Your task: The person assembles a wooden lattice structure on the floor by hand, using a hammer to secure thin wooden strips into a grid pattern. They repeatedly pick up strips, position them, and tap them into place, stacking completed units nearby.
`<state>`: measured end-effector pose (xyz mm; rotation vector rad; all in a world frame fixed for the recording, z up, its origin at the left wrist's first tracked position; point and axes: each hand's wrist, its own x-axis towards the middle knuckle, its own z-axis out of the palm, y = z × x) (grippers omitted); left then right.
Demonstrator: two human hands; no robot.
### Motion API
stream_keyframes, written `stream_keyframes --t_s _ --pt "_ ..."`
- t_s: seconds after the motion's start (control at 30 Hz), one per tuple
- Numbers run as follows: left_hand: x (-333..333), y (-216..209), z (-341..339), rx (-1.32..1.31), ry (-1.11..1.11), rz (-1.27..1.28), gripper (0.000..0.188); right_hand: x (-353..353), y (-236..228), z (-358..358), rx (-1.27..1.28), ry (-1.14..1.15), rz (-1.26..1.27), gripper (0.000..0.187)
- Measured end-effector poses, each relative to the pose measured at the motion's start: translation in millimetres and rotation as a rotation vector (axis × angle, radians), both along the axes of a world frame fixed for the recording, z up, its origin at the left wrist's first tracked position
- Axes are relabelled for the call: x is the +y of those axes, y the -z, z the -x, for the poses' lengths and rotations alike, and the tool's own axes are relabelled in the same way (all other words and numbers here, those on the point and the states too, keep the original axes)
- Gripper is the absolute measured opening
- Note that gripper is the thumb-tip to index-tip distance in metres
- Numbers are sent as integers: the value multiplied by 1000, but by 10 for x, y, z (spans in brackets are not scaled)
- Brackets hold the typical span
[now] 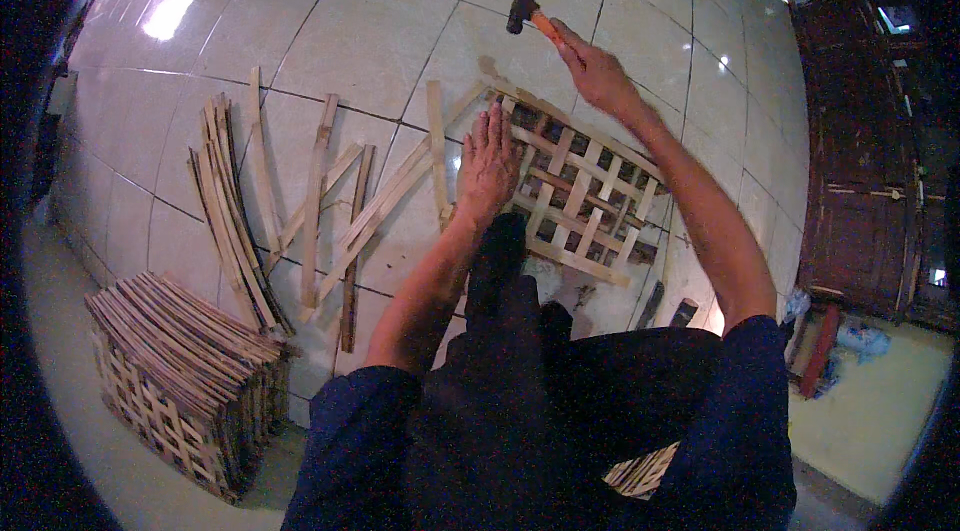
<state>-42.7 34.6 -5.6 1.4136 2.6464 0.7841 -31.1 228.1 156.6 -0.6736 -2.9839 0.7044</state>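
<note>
In the head view, the right hand [598,71] is closed around the orange handle of a claw hammer [526,9], whose dark head sticks out beyond the fingers, up and to the left of that hand. The left hand [488,166] lies flat, palm down, with its fingers straight and close together on the left edge of a woven wooden panel [577,193]; whether its thumb grips anything underneath, I cannot tell. The panel reaches out to the right of the left hand and lies nearer the body than the right hand, its pale strips crossing over and under one another with dark gaps between. It rests on the tiled floor [400,31]. Left of the left hand, loose wooden strips [315,201] lie spread at various angles, some crossing each other. Farther left of that hand is a bundle of long strips [225,211], packed closely side by side. Nearer the body from there, well apart from the left hand, a thick stack of woven panels [185,361] shows lattice on its front side. To the right of the right hand, well away, stands a dark brown wooden door or cabinet [860,151]. Below the right hand, past the panel's near corner, a short dark stick [650,303] lies on the tiles.
</note>
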Motion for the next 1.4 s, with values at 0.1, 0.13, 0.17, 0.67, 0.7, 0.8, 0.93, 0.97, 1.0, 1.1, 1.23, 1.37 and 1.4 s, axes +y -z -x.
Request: stream_keyframes --t_s 0.1,0.13,0.17,0.67,0.7,0.8,0.93,0.97,1.0,1.1,1.23,1.37,1.4 --pt "8 0 -23 61 -26 40 59 -174 421 -529 -117 -95 52 45" --pt "-28 -43 -25 63 -21 56 58 -179 346 -547 -121 -76 52 45" --pt "-46 -52 -29 61 -13 75 58 -185 235 -557 -130 -55 56 46" --pt "-7 -47 4 104 9 -6 59 -627 542 -799 131 181 139 48" --pt "11 -48 23 97 16 -2 59 -642 606 -849 185 177 137 49" --pt "-21 90 61 84 42 -18 61 -647 581 -954 32 236 182 49" --pt "16 179 51 -147 -53 -272 58 -864 417 -1530 95 456 201 48" --pt "20 152 45 -271 -112 -363 56 -996 376 -1760 103 528 204 48" --pt "22 272 110 -200 -84 -212 51 -1126 451 -2033 223 564 162 48" --pt "-36 775 372 -247 -160 -152 38 -1642 298 -2615 276 714 216 48" --pt "135 386 211 -184 -252 -488 29 -2169 429 -3581 171 951 145 49" --pt "-83 -653 62 -655 -93 -525 26 -2471 780 -4214 6 1074 112 50" --pt "-116 -763 65 -849 -53 -548 26 -2501 865 -4310 -40 1084 102 50"
